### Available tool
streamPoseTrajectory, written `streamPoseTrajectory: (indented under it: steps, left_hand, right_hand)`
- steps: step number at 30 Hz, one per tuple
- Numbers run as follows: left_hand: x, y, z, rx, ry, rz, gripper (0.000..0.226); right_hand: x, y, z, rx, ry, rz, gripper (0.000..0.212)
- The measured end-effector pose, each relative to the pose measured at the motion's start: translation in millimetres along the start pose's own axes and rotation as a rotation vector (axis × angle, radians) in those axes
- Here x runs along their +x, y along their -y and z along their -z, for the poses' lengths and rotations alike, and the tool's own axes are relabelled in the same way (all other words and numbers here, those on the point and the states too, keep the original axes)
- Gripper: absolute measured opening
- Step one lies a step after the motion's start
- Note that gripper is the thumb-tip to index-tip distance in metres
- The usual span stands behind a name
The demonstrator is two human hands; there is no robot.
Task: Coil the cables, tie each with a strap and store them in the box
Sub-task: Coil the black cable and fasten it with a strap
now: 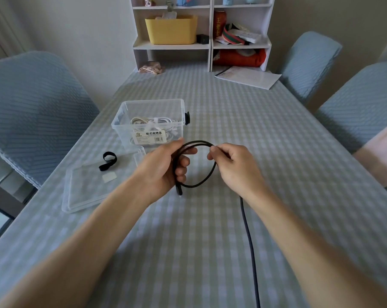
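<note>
Both forearms extend forward, bare, converging toward the centre. Left hand (165, 167): palm turned inward, fingers curled and thumb on top, gripping the black cable (207, 174) where its loop gathers. Right hand (234, 165): just beside the left, knuckles up, thumb and forefinger pinching the loop's far side.

**A room with blue chairs and a white shelf**

A checked cloth covers the tabletop (243, 134). Blue padded chairs (32, 112) stand on both sides. At the far end sits a white shelf (210, 45) with a yellow bin (171, 30) inside. The wall (88, 41) behind is plain and pale. Soft daylight fills the room.
</note>
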State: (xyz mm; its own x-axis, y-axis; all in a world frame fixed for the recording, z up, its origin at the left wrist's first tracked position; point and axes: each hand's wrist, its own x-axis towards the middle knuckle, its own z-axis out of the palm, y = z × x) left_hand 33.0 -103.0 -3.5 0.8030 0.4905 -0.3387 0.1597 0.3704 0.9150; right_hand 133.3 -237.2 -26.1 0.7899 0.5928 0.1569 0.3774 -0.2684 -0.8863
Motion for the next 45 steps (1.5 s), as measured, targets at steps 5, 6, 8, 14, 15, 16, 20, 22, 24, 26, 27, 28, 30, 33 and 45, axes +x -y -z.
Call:
streamPoseTrajectory:
  steps: [5, 6, 8, 14, 15, 16, 20, 22, 24, 26, 27, 28, 30, 33, 45]
  left_hand:
    - [5, 5, 1, 0.008, 0.013, 0.035, 0.032]
    - [6, 4, 2, 0.025, 0.017, 0.034, 0.030]
    - [4, 0, 5, 0.129, 0.034, 0.045, 0.029]
    - [-2, -11, 4, 0.153, 0.129, 0.180, 0.045]
    - [-2, -11, 1, 0.094, 0.146, 0.203, 0.046]
    - [-2, -10, 0, 0.045, 0.172, 0.225, 0.044]
    - [-4, -10, 2, -0.009, 0.307, 0.281, 0.037]
    - [-4, -10, 3, 0.049, 0.316, 0.295, 0.042]
    - [-4, -9, 5, 0.115, 0.303, 0.300, 0.044]
    - [-3, -7, 5, 0.149, 0.275, 0.289, 0.046]
    - [-2, -7, 5, 0.143, 0.256, 0.279, 0.047]
    - [-1, -7, 5, 0.118, 0.237, 0.269, 0.047]
    - [0, -7, 4, 0.021, 0.207, 0.252, 0.047]
    - [2, -8, 0, -0.170, 0.186, 0.226, 0.045]
    - [14, -20, 29, -0.710, -0.060, -0.095, 0.045]
  right_hand:
    - [1, -3, 3, -0.002, -0.032, -0.030, 0.032]
    - [2, -3, 3, -0.007, -0.033, -0.031, 0.032]
    - [2, -3, 5, -0.020, -0.008, -0.025, 0.031]
    - [0, 0, 5, -0.128, 0.092, 0.135, 0.027]
    - [0, 1, 5, -0.136, 0.102, 0.152, 0.027]
    - [-1, 1, 3, -0.142, 0.112, 0.164, 0.026]
    - [-2, 4, 2, -0.102, 0.120, 0.144, 0.027]
    - [-1, 4, 7, -0.070, 0.106, 0.109, 0.024]
    - [1, 2, 16, 0.005, 0.109, 0.034, 0.020]
    - [2, 0, 24, 0.058, 0.141, -0.044, 0.020]
    - [3, 0, 26, 0.061, 0.162, -0.071, 0.021]
    - [3, 1, 26, 0.055, 0.185, -0.088, 0.022]
    - [3, 2, 23, 0.040, 0.214, -0.114, 0.025]
    - [4, 0, 18, 0.150, 0.211, -0.191, 0.026]
    - [14, -2, 27, 1.098, 0.255, -0.431, 0.018]
